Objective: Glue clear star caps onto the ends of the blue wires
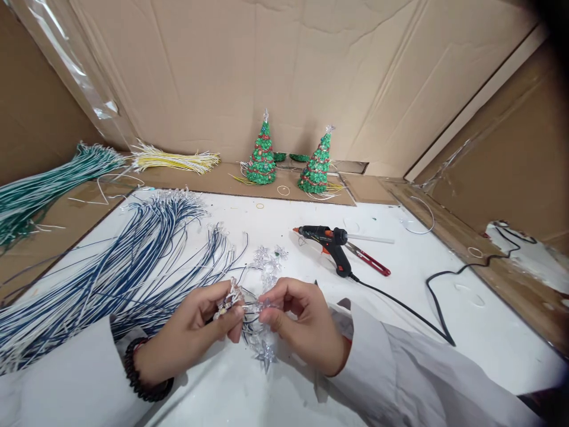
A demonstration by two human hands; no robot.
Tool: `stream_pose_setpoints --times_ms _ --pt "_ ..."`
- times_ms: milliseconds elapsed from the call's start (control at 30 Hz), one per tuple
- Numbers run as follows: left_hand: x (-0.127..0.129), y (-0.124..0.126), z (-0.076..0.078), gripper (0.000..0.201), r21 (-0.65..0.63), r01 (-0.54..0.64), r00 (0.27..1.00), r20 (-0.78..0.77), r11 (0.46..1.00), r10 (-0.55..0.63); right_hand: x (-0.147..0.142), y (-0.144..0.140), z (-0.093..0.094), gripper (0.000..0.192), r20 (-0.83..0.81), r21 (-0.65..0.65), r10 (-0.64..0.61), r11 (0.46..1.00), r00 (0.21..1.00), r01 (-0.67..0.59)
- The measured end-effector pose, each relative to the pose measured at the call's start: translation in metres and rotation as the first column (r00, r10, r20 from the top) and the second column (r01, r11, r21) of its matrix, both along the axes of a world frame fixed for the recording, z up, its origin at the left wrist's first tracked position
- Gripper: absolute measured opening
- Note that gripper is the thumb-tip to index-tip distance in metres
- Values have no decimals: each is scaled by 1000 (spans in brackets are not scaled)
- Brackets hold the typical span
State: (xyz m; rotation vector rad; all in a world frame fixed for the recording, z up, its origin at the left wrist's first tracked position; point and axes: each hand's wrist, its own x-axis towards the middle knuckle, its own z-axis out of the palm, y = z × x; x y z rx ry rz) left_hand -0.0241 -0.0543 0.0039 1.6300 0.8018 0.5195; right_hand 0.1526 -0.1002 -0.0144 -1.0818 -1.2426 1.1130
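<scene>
My left hand (208, 317) is closed round a small bunch of LED wires, their clear bulb tips (233, 290) poking up between thumb and fingers. Close beside it, my right hand (297, 320) pinches a clear plastic star (263, 305) between thumb and forefinger. The star is at the end of a wire from the left hand; whether the bulb is inside it I cannot tell. Several more clear stars (265, 354) lie below and behind the hands on the white table. Blue and white wires (120, 267) spread out to the left, some passing under my left hand.
A black glue gun (331, 240) lies right of centre, its cord (400, 305) running right. Red-handled snips (368, 259) rest beside it. Two green beaded Christmas trees (262, 157) stand at the back. Green wires (57, 184) and yellow wires (175, 160) lie at the left; cardboard walls (213, 71) surround the table.
</scene>
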Motion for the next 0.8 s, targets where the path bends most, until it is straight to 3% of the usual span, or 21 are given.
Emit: stream_pose_setpoints --times_ms 333,800 --pt "0 0 3 30 151 28 998 -68 988 -18 -3 -4 -2 20 50 39 -42 998 998 40" --pt "1 -3 1 30 143 9 998 -70 990 1 -2 -5 -1 23 86 55 -29 998 996 24"
